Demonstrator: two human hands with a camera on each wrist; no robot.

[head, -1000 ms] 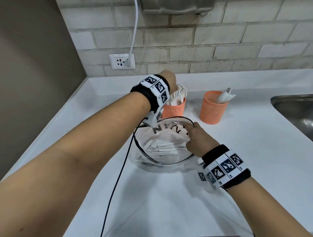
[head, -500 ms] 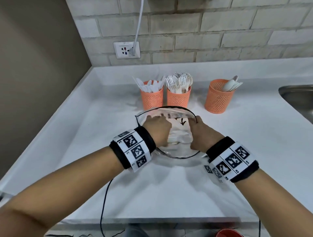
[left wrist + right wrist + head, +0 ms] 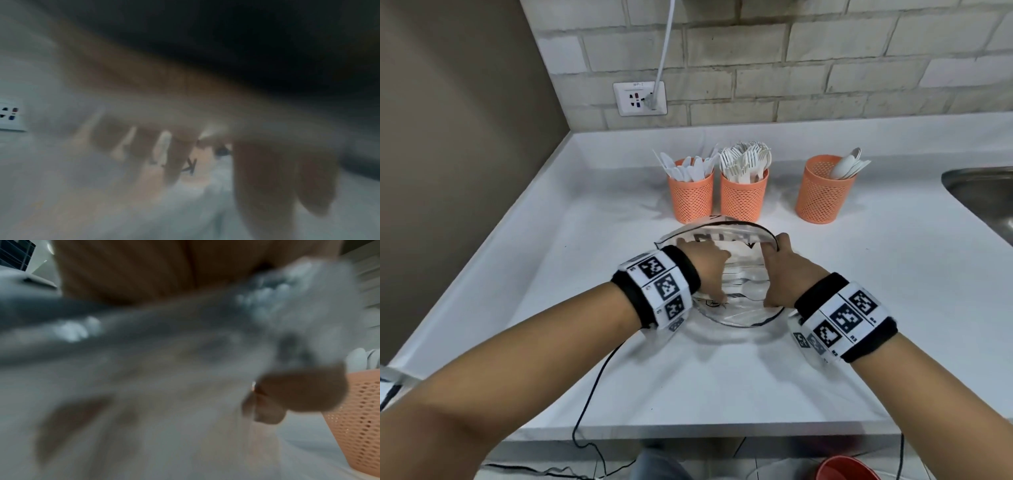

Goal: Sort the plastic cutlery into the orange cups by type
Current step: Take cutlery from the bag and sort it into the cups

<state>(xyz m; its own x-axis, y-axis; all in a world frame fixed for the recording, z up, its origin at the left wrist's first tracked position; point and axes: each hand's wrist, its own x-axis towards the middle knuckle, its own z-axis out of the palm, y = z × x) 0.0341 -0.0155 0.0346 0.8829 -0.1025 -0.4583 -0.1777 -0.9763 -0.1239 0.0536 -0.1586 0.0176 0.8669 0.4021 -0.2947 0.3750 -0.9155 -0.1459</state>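
Note:
Three orange mesh cups stand in a row at the back: one with knives point(image 3: 690, 198), one with forks point(image 3: 743, 197), and one with spoons point(image 3: 823, 192) further right. In front of them lies a clear plastic bag point(image 3: 736, 318) with a black rim, holding white cutlery point(image 3: 743, 277). My left hand point(image 3: 705, 270) reaches into the bag's left side, and its fingers point(image 3: 179, 159) stretch down among the white pieces; that view is blurred. My right hand point(image 3: 777, 274) pinches the bag's right rim, thumb point(image 3: 304, 391) on the plastic. The spoon cup point(image 3: 362, 426) shows beside it.
A steel sink point(image 3: 983, 192) is set into the white counter point(image 3: 722, 377) at the right. A wall socket point(image 3: 640, 99) with a white cable is behind the cups. A black cable point(image 3: 592, 387) hangs over the front edge. A brown wall closes the left side.
My left hand came back from the fork cup and went down into the bag. The right hand kept its hold on the bag's rim.

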